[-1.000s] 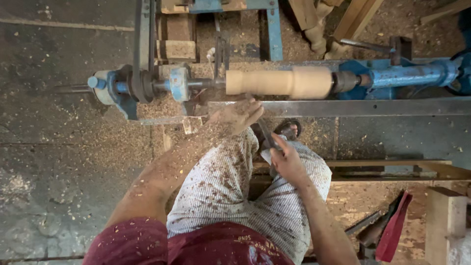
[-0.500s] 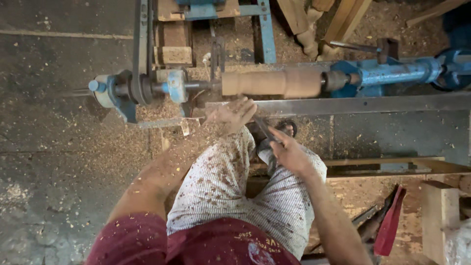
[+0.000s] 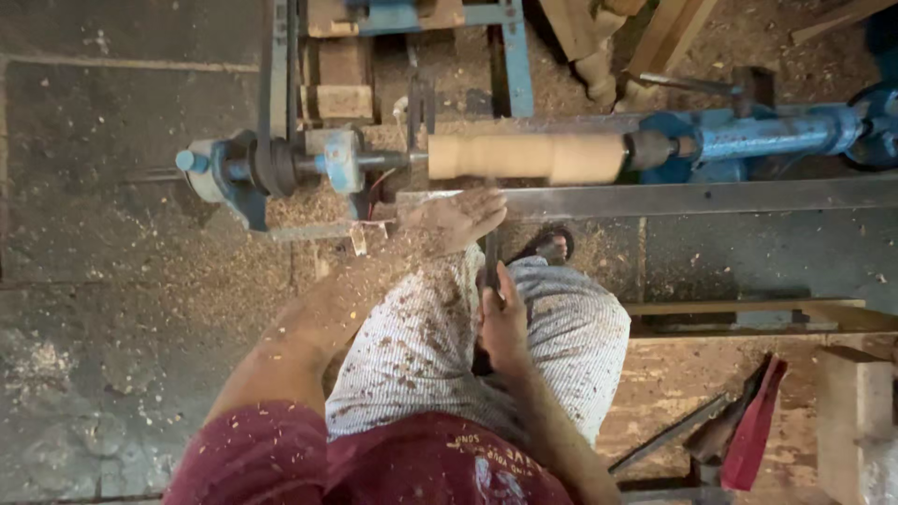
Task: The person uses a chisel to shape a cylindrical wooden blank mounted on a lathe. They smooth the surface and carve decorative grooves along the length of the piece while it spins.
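Pale wooden cylinder (image 3: 526, 156) mounted on blue lathe (image 3: 748, 140), just beyond steel tool rest (image 3: 692, 198). Left hand (image 3: 458, 220) flat, fingers spread over rest, steadying dark chisel (image 3: 490, 262); right hand (image 3: 503, 327) clenched around handle. Risk: chisel catching, kicking back; fingers near workpiece.

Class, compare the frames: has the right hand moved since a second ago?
Yes. The right hand swung left, bringing the chisel more square to the wooden cylinder on the lathe.
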